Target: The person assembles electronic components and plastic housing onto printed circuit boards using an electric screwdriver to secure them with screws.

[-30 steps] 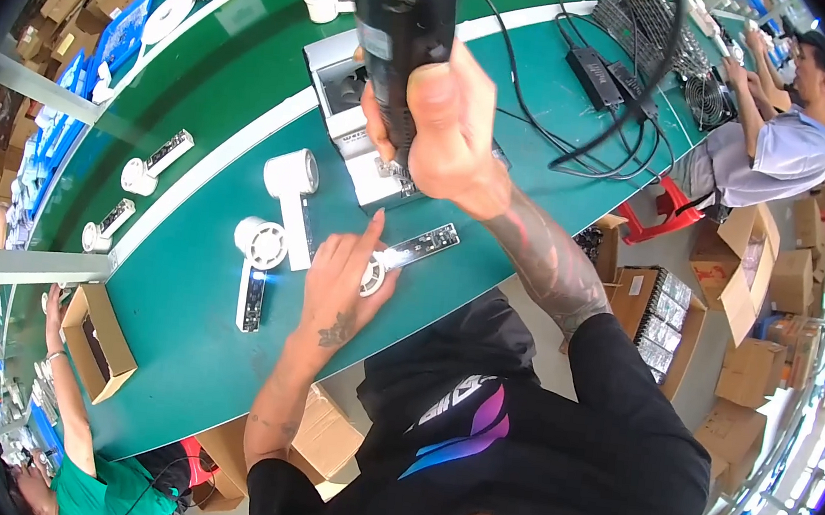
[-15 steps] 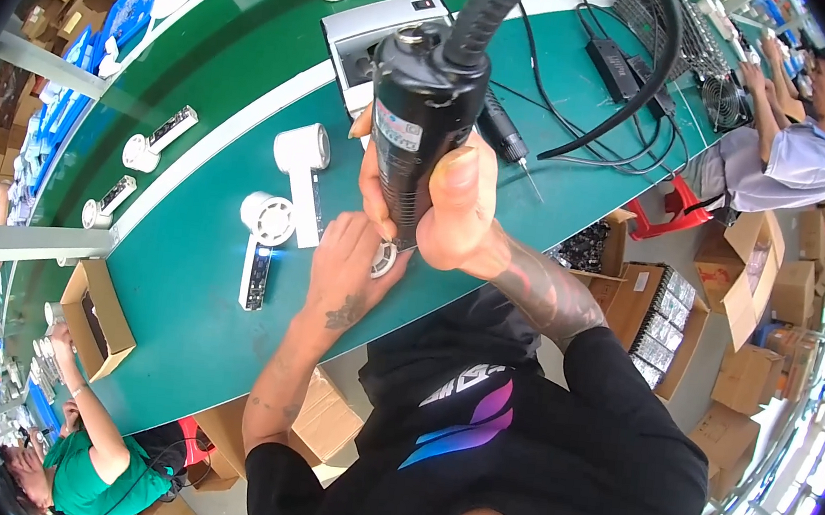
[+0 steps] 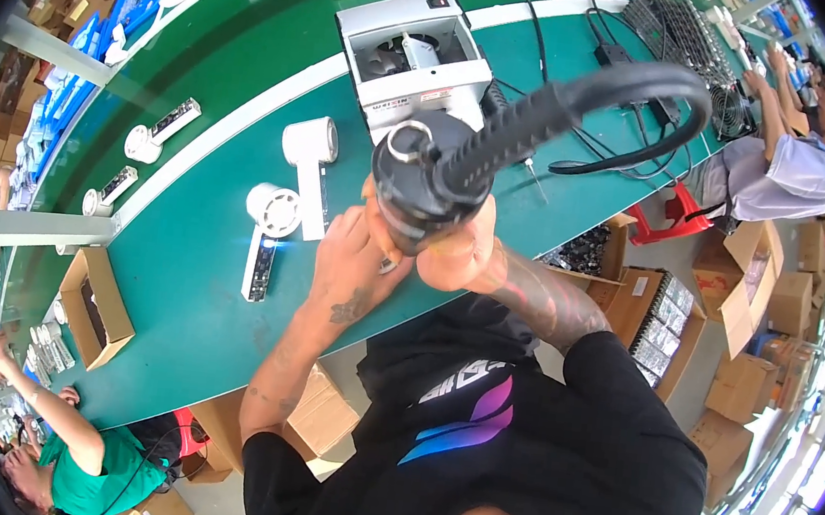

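Note:
My right hand is wrapped round a black electric screwdriver, which stands upright with its thick cable looping off to the right. Its tip is hidden beneath the body and my fingers. Close against it, my left hand is closed on a white fan part, of which only a sliver shows. Left of my hands, a white handheld fan lies on the green mat. Nearer me is another handheld fan, its handle exposing a circuit board with a blue light.
A grey screw feeder stands just beyond my hands. Behind the cable lies a second screwdriver, with power adapters further right. An open cardboard box sits at the table's left. Co-workers sit at both ends; several fans line the far strip.
The screwdriver's top has come down toward me and the tool now stands more end-on, uncovering the screw feeder. My left hand stays nearly in place. The left co-worker's arm has reached further out.

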A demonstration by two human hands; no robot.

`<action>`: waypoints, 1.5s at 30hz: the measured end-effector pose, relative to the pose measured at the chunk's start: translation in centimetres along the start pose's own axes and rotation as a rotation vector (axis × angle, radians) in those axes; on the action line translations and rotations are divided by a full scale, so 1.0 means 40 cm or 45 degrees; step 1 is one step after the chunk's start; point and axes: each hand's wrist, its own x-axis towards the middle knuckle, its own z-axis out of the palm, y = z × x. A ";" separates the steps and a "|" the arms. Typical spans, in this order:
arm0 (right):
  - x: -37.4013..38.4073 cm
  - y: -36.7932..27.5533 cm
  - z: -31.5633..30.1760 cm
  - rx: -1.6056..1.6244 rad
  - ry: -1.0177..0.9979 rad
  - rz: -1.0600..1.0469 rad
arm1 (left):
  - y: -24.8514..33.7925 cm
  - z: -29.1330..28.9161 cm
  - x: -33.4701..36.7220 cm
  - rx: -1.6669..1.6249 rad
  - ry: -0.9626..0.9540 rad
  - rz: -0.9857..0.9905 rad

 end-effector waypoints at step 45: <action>-0.145 -0.142 -0.318 1.132 0.701 0.528 | -0.285 -0.239 0.610 -0.259 0.740 -0.361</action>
